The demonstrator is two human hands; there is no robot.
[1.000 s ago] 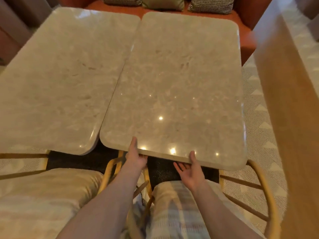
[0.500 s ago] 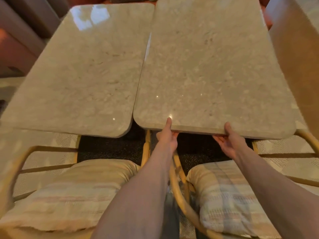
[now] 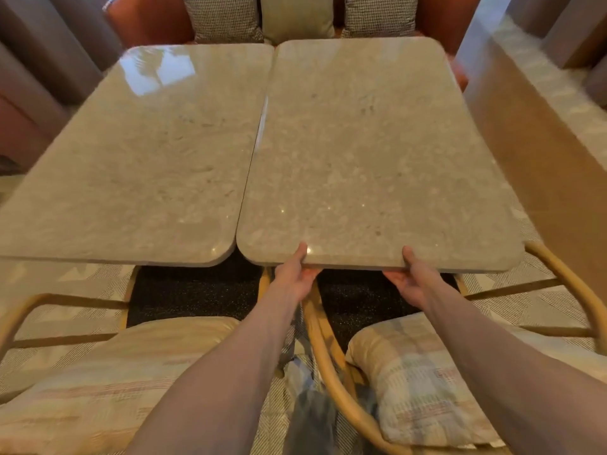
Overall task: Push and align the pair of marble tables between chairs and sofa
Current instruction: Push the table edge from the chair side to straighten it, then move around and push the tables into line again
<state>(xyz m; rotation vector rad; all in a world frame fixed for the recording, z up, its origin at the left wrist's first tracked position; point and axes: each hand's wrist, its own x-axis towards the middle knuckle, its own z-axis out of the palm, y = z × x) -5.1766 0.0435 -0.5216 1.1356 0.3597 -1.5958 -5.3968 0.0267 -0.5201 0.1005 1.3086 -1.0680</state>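
Observation:
Two beige marble tables stand side by side. The left marble table (image 3: 144,159) and the right marble table (image 3: 368,152) touch along their long edges. Their near edges are almost level, the right one slightly nearer me. My left hand (image 3: 294,274) grips the right table's near edge close to its left corner, thumb on top. My right hand (image 3: 412,279) grips the same edge further right, thumb on top, fingers underneath. Beyond the tables is the red sofa (image 3: 147,21) with cushions.
Two rattan chairs with striped cushions stand near me, the left chair (image 3: 98,372) and the right chair (image 3: 427,382). A wooden partition (image 3: 538,152) rises close on the right. A dark mat (image 3: 197,290) lies under the tables on patterned carpet.
The view has pulled back, so the sofa and cushions show again. The right table's near edge now sits closer to level with the left one. Both hands keep their grip.

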